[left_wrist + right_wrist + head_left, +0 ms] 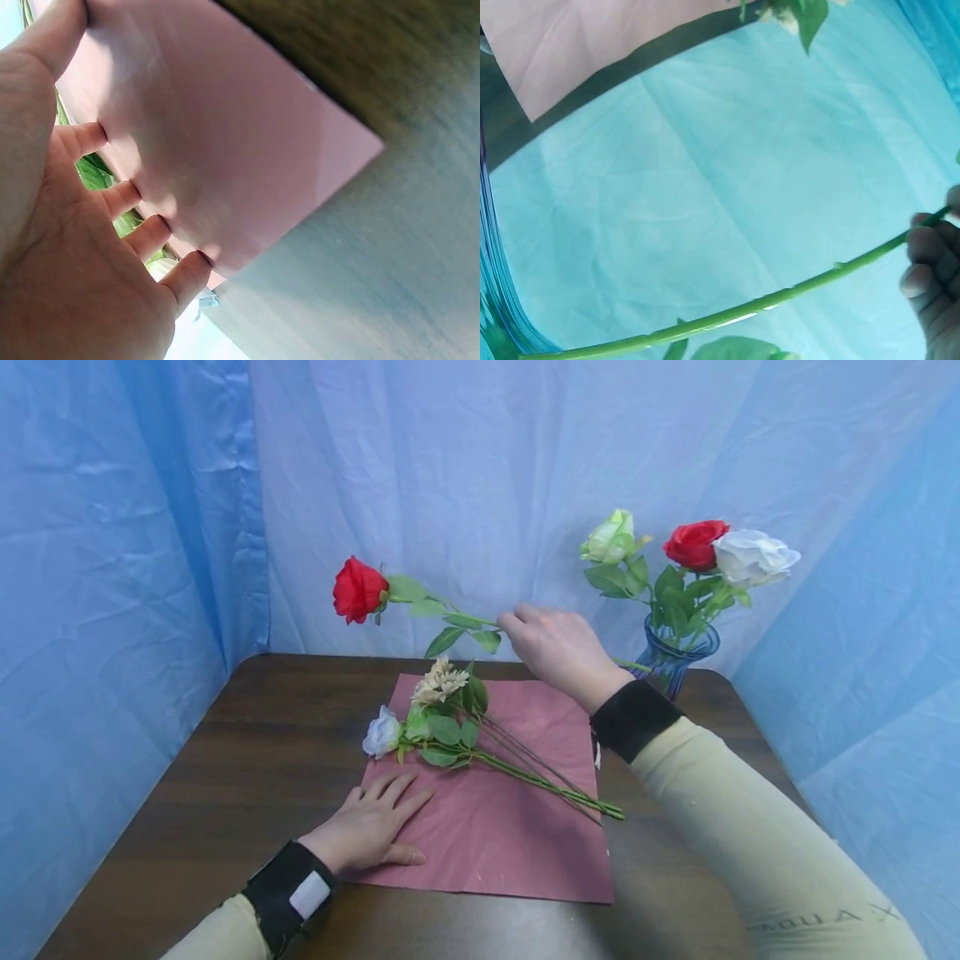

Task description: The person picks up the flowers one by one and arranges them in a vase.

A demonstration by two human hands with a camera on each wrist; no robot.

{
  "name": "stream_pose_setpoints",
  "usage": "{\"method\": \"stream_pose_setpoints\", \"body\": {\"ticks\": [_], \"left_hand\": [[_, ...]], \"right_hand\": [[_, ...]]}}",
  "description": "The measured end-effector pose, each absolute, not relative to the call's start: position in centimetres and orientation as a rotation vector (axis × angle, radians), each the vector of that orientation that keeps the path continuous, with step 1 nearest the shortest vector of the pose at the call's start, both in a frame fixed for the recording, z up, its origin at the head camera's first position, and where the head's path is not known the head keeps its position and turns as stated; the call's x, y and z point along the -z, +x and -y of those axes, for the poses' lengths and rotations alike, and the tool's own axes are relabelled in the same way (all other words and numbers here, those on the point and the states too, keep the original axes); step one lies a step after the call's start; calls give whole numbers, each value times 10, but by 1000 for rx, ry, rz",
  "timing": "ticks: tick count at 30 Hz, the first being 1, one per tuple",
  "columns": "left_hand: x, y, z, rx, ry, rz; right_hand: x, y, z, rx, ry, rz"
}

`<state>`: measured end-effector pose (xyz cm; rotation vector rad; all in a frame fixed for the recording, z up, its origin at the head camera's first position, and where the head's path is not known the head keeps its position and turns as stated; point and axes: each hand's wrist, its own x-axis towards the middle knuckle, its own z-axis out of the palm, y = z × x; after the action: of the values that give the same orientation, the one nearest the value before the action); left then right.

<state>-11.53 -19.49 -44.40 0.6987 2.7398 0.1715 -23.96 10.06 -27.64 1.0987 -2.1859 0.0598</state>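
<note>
My right hand [558, 652] pinches the green stem [780, 296] of a red rose [360, 591], held sideways above the back of the table with its bloom to the left. The stem's far end passes behind my wrist toward the blue glass vase [675, 652]. My left hand [371, 827] lies with fingers spread on the pink paper [517, 860], pressing its left side; the left wrist view shows the fingertips [196, 262] touching the sheet. Just beyond that hand, a white rose [382, 732], a pale green flower and a beige flower [438, 683] lie across the paper, stems pointing right.
In the vase at the back right stand a light green rose [611, 537], a red rose [696, 545] and a white rose [753, 557]. Blue curtains [420, 468] hang behind and beside the dark wooden table [202, 793].
</note>
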Motion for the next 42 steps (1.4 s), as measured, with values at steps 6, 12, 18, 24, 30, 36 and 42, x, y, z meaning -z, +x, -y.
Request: {"method": "stream_pose_setpoints", "body": {"ticks": [6,12,18,24,30,36,42], "left_hand": [[444,-115,194,-168,693,-2741],[444,-115,194,-168,685,-2743],[443,-116,193,-160,682,-2740],[443,-115,193,-158,670,-2735],[444,-115,193,-155,657,-2736],[445,-116,193,-156,661,-2742],[445,-115,193,-164,672,-2747]], "right_hand": [[272,-240,-101,11,1149,2090],[269,-242,-101,30,1197,1986],[267,-243,-102,23,1214,1944],[265,-243,-103,26,1204,1952],[265,-244,-106,34,1187,1965],[266,-246,-111,30,1167,1980],[267,-250,-116,34,1134,1981]]}}
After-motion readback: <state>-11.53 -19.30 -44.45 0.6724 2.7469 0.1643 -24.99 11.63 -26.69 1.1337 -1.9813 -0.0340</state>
